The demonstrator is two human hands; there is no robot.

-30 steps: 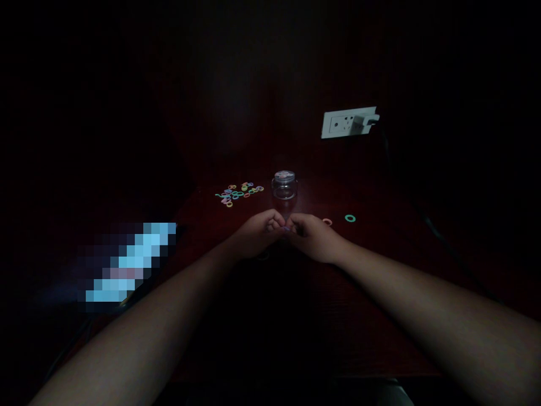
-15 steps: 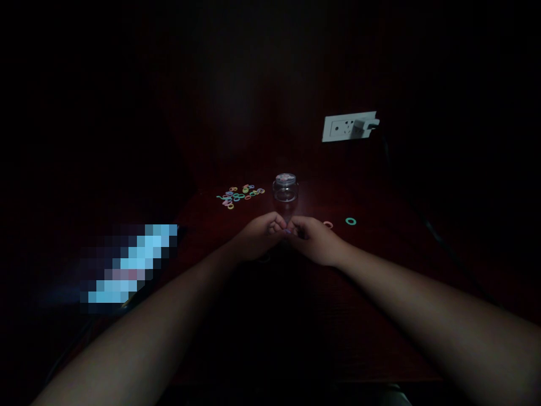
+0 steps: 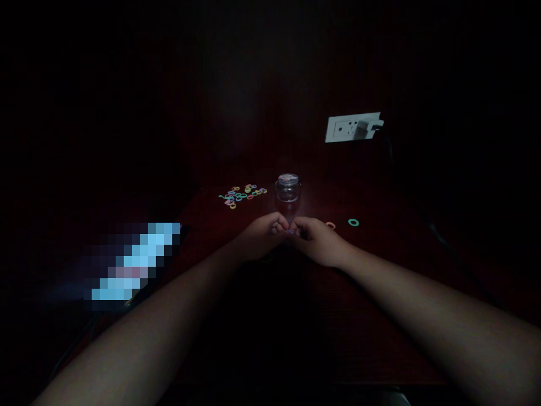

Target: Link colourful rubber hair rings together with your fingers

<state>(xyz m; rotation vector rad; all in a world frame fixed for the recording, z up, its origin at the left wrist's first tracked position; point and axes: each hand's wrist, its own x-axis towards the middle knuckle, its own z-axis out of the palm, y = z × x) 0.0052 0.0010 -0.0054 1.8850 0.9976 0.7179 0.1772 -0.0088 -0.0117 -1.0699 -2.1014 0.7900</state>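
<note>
The left hand [image 3: 265,235] and right hand [image 3: 318,241], close together, pinch between them a small purple object [image 3: 290,231], too dim to identify, in front of a lidded clear jar [image 3: 288,190], with colourful rings [image 3: 239,196] scattered left and a green ring [image 3: 349,223] right on the dark red table [image 3: 384,237].

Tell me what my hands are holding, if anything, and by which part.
Seemingly a small purplish thing, held at the fingertips of the left hand and right hand; too dark to tell by which part.
</note>
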